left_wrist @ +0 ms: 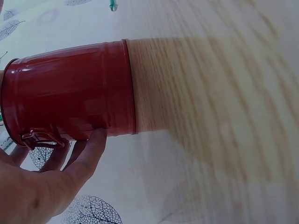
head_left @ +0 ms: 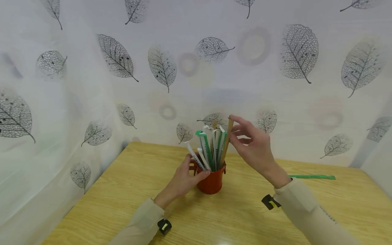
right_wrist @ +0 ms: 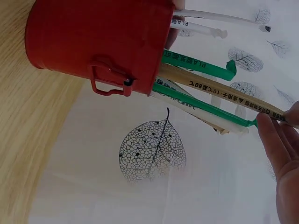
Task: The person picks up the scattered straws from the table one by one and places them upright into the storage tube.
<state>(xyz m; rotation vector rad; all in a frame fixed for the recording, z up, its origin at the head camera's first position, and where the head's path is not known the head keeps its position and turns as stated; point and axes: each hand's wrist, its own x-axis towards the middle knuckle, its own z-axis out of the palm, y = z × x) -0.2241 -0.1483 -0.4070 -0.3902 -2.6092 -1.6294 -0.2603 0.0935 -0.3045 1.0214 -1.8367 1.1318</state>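
Note:
A small red metal bucket stands on the table, filled with several paper-wrapped drinking straws in white, green and brown. My left hand holds the bucket at its left side, thumb at the front rim and fingers round the side by a wire handle. Between thumb and fingertips, my right hand pinches the top of a brown wrapped straw, whose lower end is hidden inside the bucket. Beside it, green straws and white straws stick out over the rim.
One green wrapped straw lies on the wooden table, to the right behind my right wrist. A white curtain with leaf prints hangs along the back and left edges of the table.

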